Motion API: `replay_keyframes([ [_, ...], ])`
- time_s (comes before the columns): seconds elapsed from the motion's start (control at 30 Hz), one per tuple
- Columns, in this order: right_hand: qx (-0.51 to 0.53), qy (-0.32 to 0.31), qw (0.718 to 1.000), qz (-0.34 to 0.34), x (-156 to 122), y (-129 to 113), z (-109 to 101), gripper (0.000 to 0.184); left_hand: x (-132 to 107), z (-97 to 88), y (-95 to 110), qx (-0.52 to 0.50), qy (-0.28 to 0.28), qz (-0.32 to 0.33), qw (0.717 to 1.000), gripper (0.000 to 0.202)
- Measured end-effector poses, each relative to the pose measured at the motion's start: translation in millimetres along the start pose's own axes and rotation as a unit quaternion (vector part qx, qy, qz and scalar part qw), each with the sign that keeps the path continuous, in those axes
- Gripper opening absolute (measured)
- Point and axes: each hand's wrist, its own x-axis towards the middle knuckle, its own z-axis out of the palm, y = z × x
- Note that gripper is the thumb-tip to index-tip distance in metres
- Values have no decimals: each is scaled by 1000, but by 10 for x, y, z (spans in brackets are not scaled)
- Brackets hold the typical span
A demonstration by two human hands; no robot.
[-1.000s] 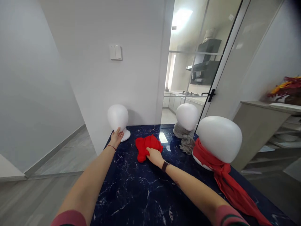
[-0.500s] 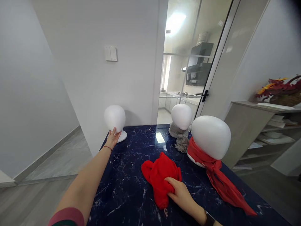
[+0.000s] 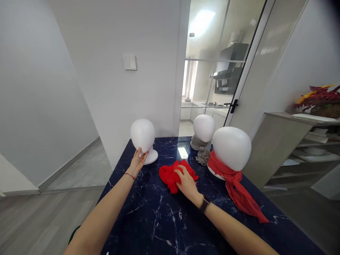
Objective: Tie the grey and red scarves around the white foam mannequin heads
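Hands are dressing-stage busy: left hand (image 3: 138, 162) is curling around the neck of the bare white foam mannequin head (image 3: 142, 136), right hand (image 3: 186, 180) is lying nearly flat on the crumpled red fabric scarf (image 3: 168, 174) mid dark-blue marbled worktop (image 3: 159, 219), likely needing a closing pinch before any lift.

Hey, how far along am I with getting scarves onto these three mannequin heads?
Two look done: the far head wears a grey scarf, the near right head a long red scarf. In hand: your left hand grips the bare head at its neck, your right hand rests on the bunched loose scarf. Left: wrapping that bare head.
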Motion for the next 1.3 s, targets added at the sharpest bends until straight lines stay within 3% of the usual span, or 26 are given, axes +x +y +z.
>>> replay_keyframes([
  [0.1,15,-47,999,9,506,-236,17,82,-277,24,-116,-1,-8,-13,1000,23],
  [0.2,7,-102,995,6,776,-404,-2,81,-525,68,-164,-2,-11,-15,1000,21],
  [0.33,-11,-93,995,34,622,-325,-223,42,-847,89,-137,0,-19,-16,1000,23],
  [0.43,-33,-50,994,93,292,-54,-535,32,-1101,46,-121,2,-15,-12,1000,22],
  [0.53,-4,75,988,133,-89,231,-804,33,-1367,-23,-164,2,-4,-4,1000,22],
  [0.63,93,238,958,127,-458,391,-886,33,-1630,-72,-267,-1,19,-7,1000,21],
  [0.8,177,333,916,135,-825,436,-883,28,-1987,-91,-463,1,10,-2,1000,26],
  [0.87,179,424,877,140,-851,423,-1023,25,-2092,-93,-507,0,20,2,1000,31],
  [0.97,168,574,793,118,-828,339,-1411,21,-2216,-98,-533,-7,29,14,999,33],
  [1.07,167,652,737,63,-796,152,-1791,17,-2297,-102,-557,-11,29,17,999,29],
  [1.13,185,635,749,37,-765,2,-1932,16,-2331,-106,-594,-6,24,9,1000,32],
  [1.23,237,536,810,24,-663,-187,-1989,15,-2364,-116,-670,1,20,-2,1000,45],
  [1.3,261,509,820,13,-554,-269,-2009,15,-2386,-125,-720,0,25,-3,1000,53],
])
